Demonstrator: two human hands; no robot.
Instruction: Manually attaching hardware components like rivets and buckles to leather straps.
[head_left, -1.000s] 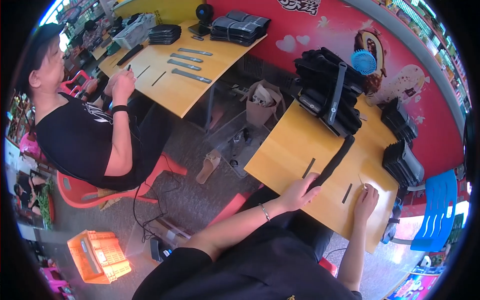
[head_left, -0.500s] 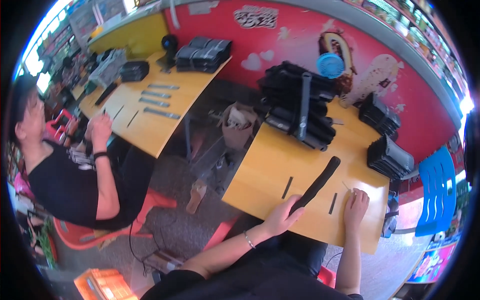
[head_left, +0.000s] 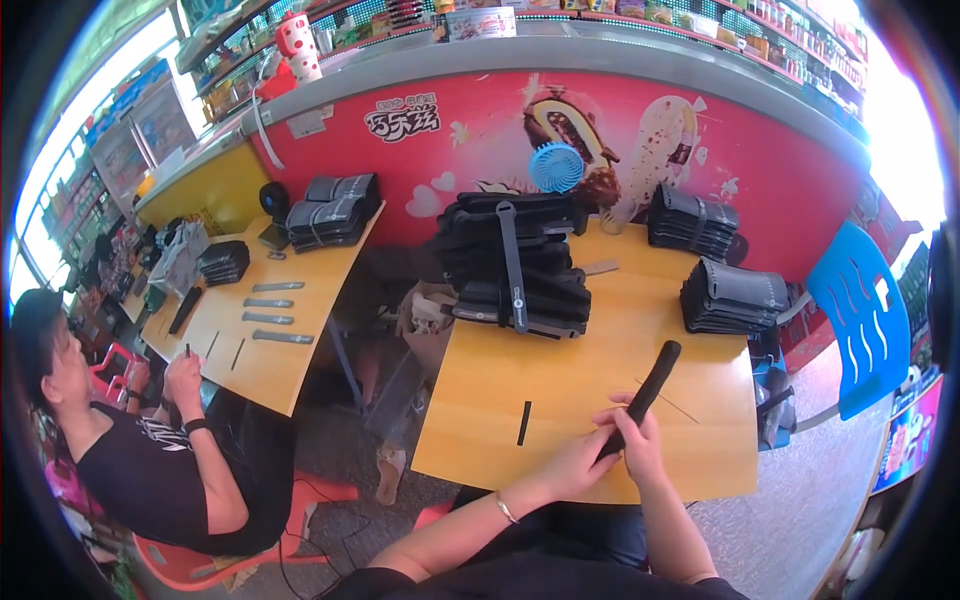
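Observation:
A long, dark, rolled piece (head_left: pixel 655 378) with a rounded end slants up and away from my hands above the near part of the table. My left hand (head_left: pixel 580 458) is closed around its lower end. Fingers of my right hand (head_left: pixel 643 452) wrap the same end from the other side, so the two hands meet there. A thin, needle-like rod (head_left: pixel 678 408) shows just beyond the roll; whether it rests on the table I cannot tell. Left of my hands a short black strip (head_left: pixel 524 423) lies flat on the yellow table (head_left: pixel 470 400).
A heap of black folded pieces (head_left: pixel 520 270) with a grey strap stands at the table's back left. Stacks of dark folded pieces (head_left: pixel 735 295) line the right. Beyond are a blue fan (head_left: pixel 556 167) and blue chair (head_left: pixel 860 320). Another person (head_left: pixel 150 470) works at a left table.
My right hand has left the tabletop and come over to the roll, joining my left hand. The view has tilted up and turned right. One black strip is out of sight near my hands.

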